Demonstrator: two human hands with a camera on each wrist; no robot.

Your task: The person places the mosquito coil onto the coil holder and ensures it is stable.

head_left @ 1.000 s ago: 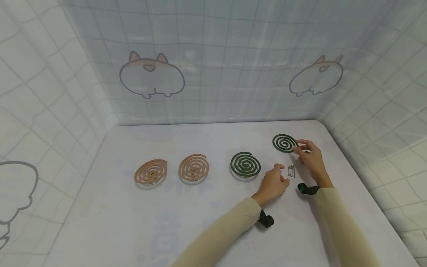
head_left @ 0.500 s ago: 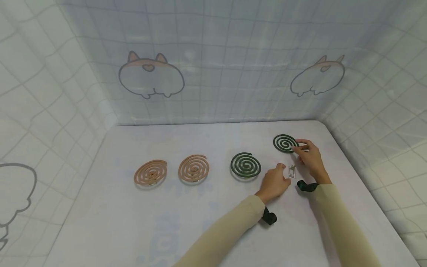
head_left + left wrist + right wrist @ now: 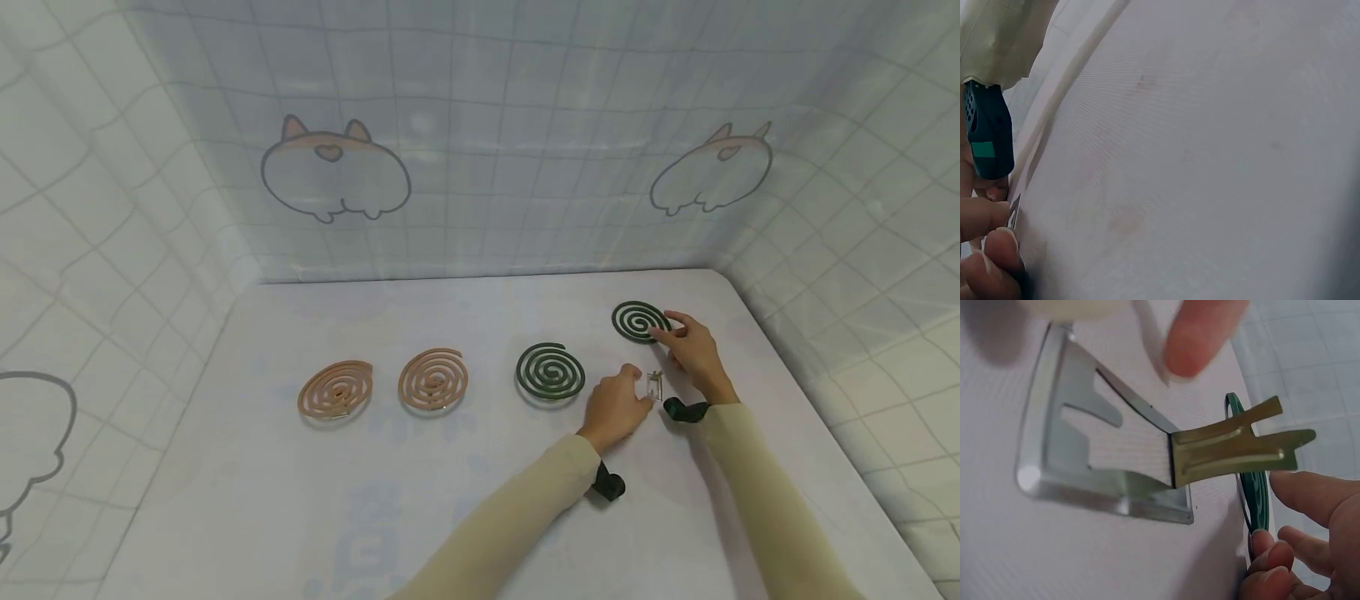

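Note:
My right hand (image 3: 696, 358) pinches the edge of a flat green mosquito coil (image 3: 636, 322) at the back right; its fingers and the coil's rim (image 3: 1259, 500) also show in the right wrist view. A small metal coil stand (image 3: 1066, 475), with its prong (image 3: 1235, 447) bent up, is on the table between my hands. Just left of it is my left hand (image 3: 613, 408), thumb and forefinger spread, the thumb at the stand's near corner. In the left wrist view its fingertips (image 3: 1004, 247) partly cover the metal; firm contact is unclear.
Another green coil (image 3: 551, 372) sits left of my left hand, raised off the table. Two brown coils (image 3: 432, 380) stand farther left, with metal showing under them. A grid-patterned curtain (image 3: 495, 167) rises behind and beside the white table (image 3: 262, 500).
My left hand has moved slightly right, bringing the thumb to the stand's near corner. My right thumb reaches a little farther over the green coil, which stays nearly in place.

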